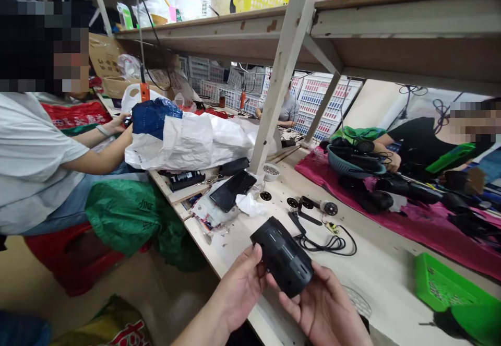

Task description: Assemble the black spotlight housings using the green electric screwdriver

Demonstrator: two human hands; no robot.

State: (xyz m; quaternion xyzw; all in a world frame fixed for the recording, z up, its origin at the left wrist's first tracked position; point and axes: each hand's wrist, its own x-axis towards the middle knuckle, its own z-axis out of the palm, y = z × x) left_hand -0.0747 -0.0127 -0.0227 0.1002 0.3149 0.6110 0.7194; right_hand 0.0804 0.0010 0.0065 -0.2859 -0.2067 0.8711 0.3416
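A black plastic cylindrical housing (282, 257) with small slots near one end is held tilted above the near edge of the table. My left hand (246, 278) grips its left side, thumb on top. Around its lower right end curl the fingers of my right hand (319, 301). Just beyond lie a coiled black power cord (332, 244), a small circuit board (332, 227) with wires, and a motor-like round part (330, 208). A flat black disc (265, 195) rests farther back.
A black phone (234, 189) lies on plastic bags at left, beside crumpled white tissue (250, 205). A green tray (446, 286) of small metal parts and a power screwdriver (465, 322) sit at right. A wooden post (284, 69) supports the overhead shelf. Other people work left, right and behind.
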